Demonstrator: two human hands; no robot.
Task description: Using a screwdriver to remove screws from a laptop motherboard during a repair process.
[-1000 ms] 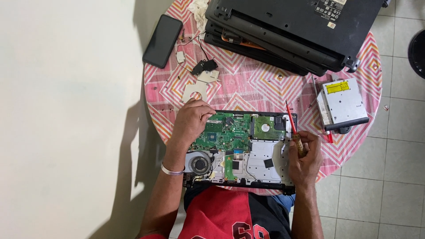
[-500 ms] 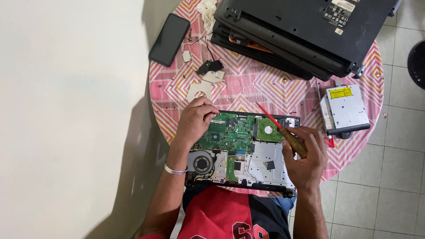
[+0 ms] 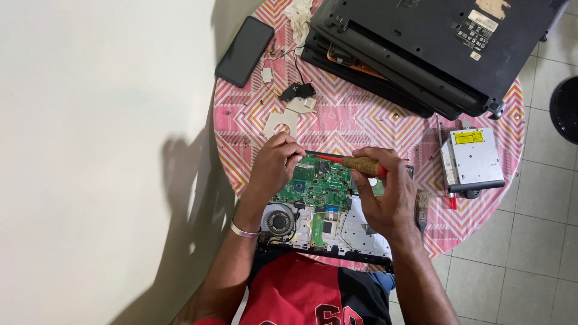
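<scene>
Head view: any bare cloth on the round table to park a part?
Best patch: pink tablecloth between the stacked laptop shells, the small loose parts and the open laptop base. A narrow strip below the optical drive. Crowded: top edge near the phone, and around both hands.

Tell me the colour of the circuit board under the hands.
Green; the circuit board shows best in the head view.

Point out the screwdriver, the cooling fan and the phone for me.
screwdriver (image 3: 363,165), head view, on its wooden handle.
cooling fan (image 3: 279,221), head view, on its hub.
phone (image 3: 244,51), head view, on its dark screen.
</scene>
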